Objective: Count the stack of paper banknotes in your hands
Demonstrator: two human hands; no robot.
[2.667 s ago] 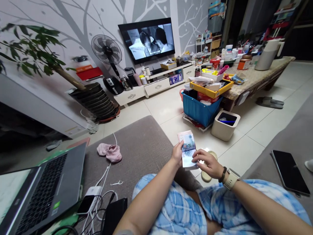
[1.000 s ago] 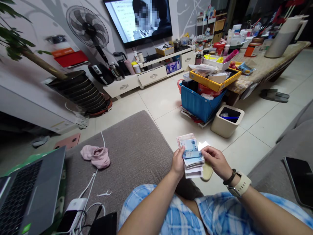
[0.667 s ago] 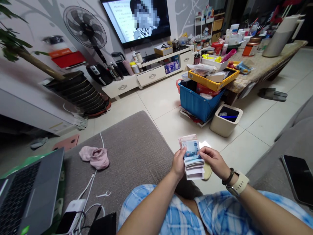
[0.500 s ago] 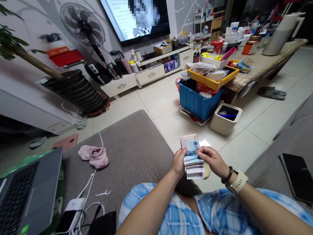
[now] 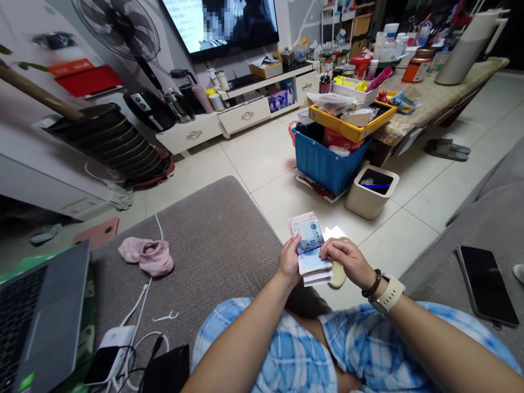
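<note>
My left hand (image 5: 289,261) is closed round the left side of a folded wad of banknotes (image 5: 310,234), its thumb lying on top. A blue note printed with a 10 faces up, and pinkish notes stick out behind it. The lower part of the wad is bent towards me, with pale note ends showing beneath. On the right, the bent fingers of my right hand (image 5: 347,260) pinch the edge of a blue note near the fold. A watch with a cream strap (image 5: 391,295) and a dark bracelet circle my right wrist.
Grey seating (image 5: 221,234) lies to my left, bearing a pink cloth item (image 5: 148,255), a laptop (image 5: 45,322), a power strip (image 5: 117,349) and cables. A phone (image 5: 487,285) rests at right. Ahead stand a beige bin (image 5: 370,199), a blue basket (image 5: 323,164) and a cluttered table (image 5: 438,101).
The blue notes' lower half has folded further down over the pale ends, held by my right fingers. The camera view has shifted slightly, and both hands still hold the wad.
</note>
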